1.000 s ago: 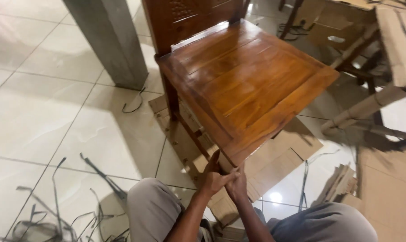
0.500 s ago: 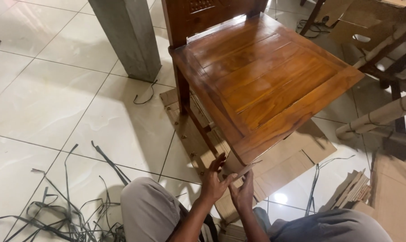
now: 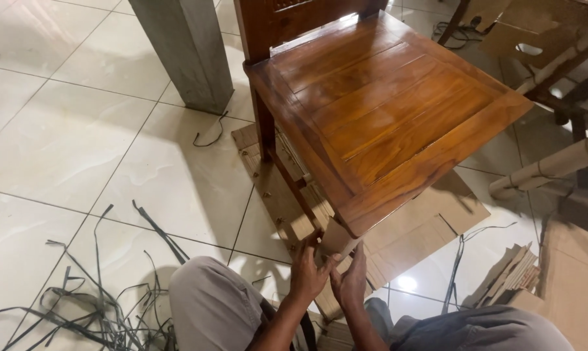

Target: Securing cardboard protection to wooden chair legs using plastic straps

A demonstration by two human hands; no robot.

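Below the chair [image 3: 378, 110] seat's near corner, left hand [image 3: 307, 276] and right hand [image 3: 350, 285] clasp a tan cardboard wrap [image 3: 338, 239].

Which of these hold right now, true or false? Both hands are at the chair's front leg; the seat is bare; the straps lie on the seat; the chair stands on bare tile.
1. Both the left hand and the right hand are at the chair's front leg. True.
2. The chair seat has nothing lying on it. True.
3. The dark straps lie on the seat. False: they lie on the tiled floor, left of the knee.
4. The chair stands on bare tile. False: flattened cardboard lies under it.
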